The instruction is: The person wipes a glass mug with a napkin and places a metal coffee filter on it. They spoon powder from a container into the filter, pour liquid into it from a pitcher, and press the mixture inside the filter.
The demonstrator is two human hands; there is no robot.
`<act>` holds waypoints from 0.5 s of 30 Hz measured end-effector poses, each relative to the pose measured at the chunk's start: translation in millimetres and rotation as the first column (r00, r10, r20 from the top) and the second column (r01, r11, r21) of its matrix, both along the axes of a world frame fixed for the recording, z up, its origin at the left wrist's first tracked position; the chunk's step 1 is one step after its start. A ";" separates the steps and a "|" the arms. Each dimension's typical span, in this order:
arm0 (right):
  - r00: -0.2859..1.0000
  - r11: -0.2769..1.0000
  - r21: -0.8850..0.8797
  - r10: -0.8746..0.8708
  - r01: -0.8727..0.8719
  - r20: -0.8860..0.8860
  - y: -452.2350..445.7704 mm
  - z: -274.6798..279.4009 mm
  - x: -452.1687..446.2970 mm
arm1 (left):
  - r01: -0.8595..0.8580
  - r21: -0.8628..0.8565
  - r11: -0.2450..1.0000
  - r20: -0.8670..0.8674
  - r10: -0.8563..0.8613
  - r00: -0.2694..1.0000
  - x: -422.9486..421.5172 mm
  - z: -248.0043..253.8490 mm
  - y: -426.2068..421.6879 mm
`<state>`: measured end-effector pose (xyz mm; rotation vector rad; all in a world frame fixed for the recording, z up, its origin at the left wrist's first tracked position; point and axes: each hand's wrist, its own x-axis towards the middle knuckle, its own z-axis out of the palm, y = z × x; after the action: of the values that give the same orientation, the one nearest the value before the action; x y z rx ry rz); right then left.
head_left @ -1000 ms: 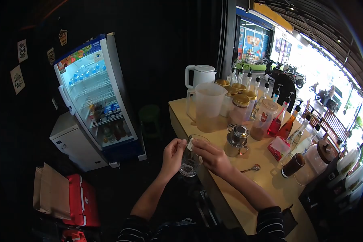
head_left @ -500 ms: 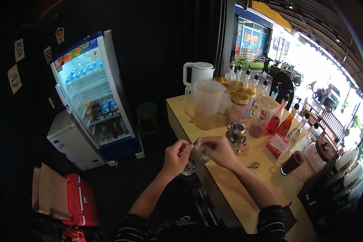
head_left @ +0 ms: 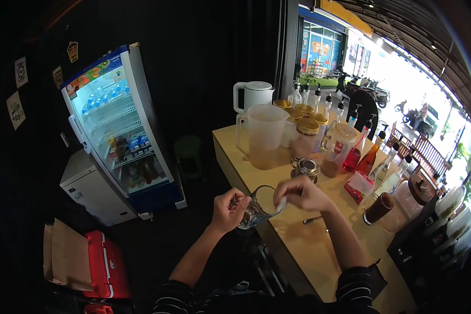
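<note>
My left hand (head_left: pixel 228 210) is wrapped round the handle side of a clear glass mug (head_left: pixel 260 207), held tilted over the near left edge of the wooden counter (head_left: pixel 298 243). At the mug's rim, my right hand (head_left: pixel 303 194) pinches a small white tissue (head_left: pixel 281 204). Just beyond my right hand stands a metal drip filter (head_left: pixel 306 167), partly hidden by the fingers. A spoon (head_left: pixel 312 220) lies on the counter below my right wrist.
Behind stand a plastic pitcher (head_left: pixel 266 137), white kettle (head_left: pixel 258 96), gold-lidded jars (head_left: pixel 305 137) and pump bottles (head_left: pixel 369 159). A dark drink (head_left: pixel 378 209) is at right. A lit fridge (head_left: pixel 121 125) and red cooler (head_left: pixel 108 266) are at left.
My right hand has moved rightward from inside the mug to its rim, with the white tissue. The mug's opening has turned more toward the camera. The view has shifted slightly.
</note>
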<state>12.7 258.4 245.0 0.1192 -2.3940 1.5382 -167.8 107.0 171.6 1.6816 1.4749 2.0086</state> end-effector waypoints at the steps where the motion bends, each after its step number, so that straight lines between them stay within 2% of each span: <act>1: 1.000 1.000 0.001 -0.007 0.007 -0.001 5.1 -9.7 -7.4 | 0.007 0.001 1.000 -0.001 -0.007 1.000 1.4 -2.6 3.5; 2: 0.961 0.965 -0.121 -0.249 0.234 -0.123 8.8 -20.5 -21.2 | 0.027 -0.004 1.000 0.099 -0.026 0.995 1.5 -6.8 8.3; 3: 0.849 0.864 -0.267 -0.485 0.427 -0.209 8.7 -27.8 -32.8 | 0.048 -0.010 0.999 0.198 -0.045 0.979 2.3 -10.5 13.1; 4: 0.895 0.901 -0.243 -0.406 0.358 -0.183 3.9 -31.5 -39.8 | 0.058 -0.011 0.998 0.195 -0.055 0.979 6.2 -13.4 19.6; 5: 0.978 0.802 -0.576 -0.209 0.157 -0.024 1.2 -42.5 -45.4 | 0.010 0.028 1.000 0.224 -0.016 0.974 12.1 -16.3 26.7; 7: 0.976 0.559 -0.802 0.066 -0.207 -0.206 4.3 -54.6 -51.4 | -0.034 0.071 0.997 0.250 0.015 0.968 15.5 -12.8 32.5; 8: 0.976 0.563 -0.800 0.060 -0.208 -0.211 4.7 -60.0 -50.1 | -0.008 0.059 0.998 0.361 -0.014 0.933 14.8 -9.6 34.4; 9: 0.980 0.566 -0.815 -0.058 -0.124 -0.190 -0.5 -62.1 -46.8 | 0.018 0.046 0.999 0.471 -0.037 0.881 15.6 -8.1 34.5; 10: 0.971 0.562 -0.826 -0.173 -0.040 -0.165 -5.9 -63.4 -43.3 | -0.003 0.058 0.998 0.452 -0.023 0.891 16.8 -8.0 36.4; 11: 0.971 0.565 -0.824 -0.174 -0.038 -0.164 -12.3 -63.1 -39.6 | -0.002 0.061 0.998 0.454 -0.026 0.891 16.7 -9.2 37.9; 13: 0.901 0.649 -0.746 -0.400 0.151 -0.166 -26.2 -63.7 -30.6 | -0.078 0.045 0.996 0.480 0.047 0.876 16.5 -13.0 42.3; 15: 0.877 0.655 -0.740 -0.436 0.153 -0.205 -29.8 -83.1 -26.4 | -0.090 0.022 0.996 0.471 0.069 0.879 22.8 -16.8 46.0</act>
<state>-13.7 228.6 161.9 -0.1452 -1.3137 1.9351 -144.9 153.0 154.8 1.0396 1.3441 2.2893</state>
